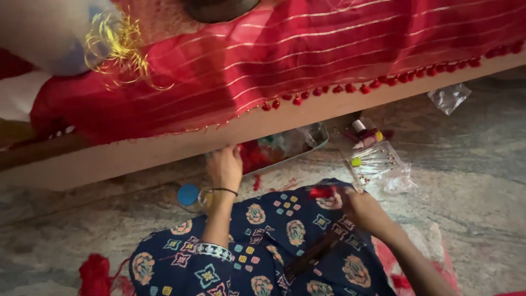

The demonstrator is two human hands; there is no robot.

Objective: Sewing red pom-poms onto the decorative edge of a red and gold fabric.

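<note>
Red thread pile (94, 274) near left. Left hand (223, 167) reaches far, fingers narrow, grasp unclear, at the clear tray (307, 143) of red tassels under the red cloth (307, 55). Right hand (364, 211) pinches a red tassel (322, 192) over the lap, pin packet (375, 160) just beyond.

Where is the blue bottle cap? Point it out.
In the head view, the blue bottle cap lies on the stone floor, low and left of centre, just left of the left hand and its wrist.

Clear plastic packet (376, 160) of pins on floor; crumpled clear wrapper (449, 97), perhaps empty, beyond.
</note>
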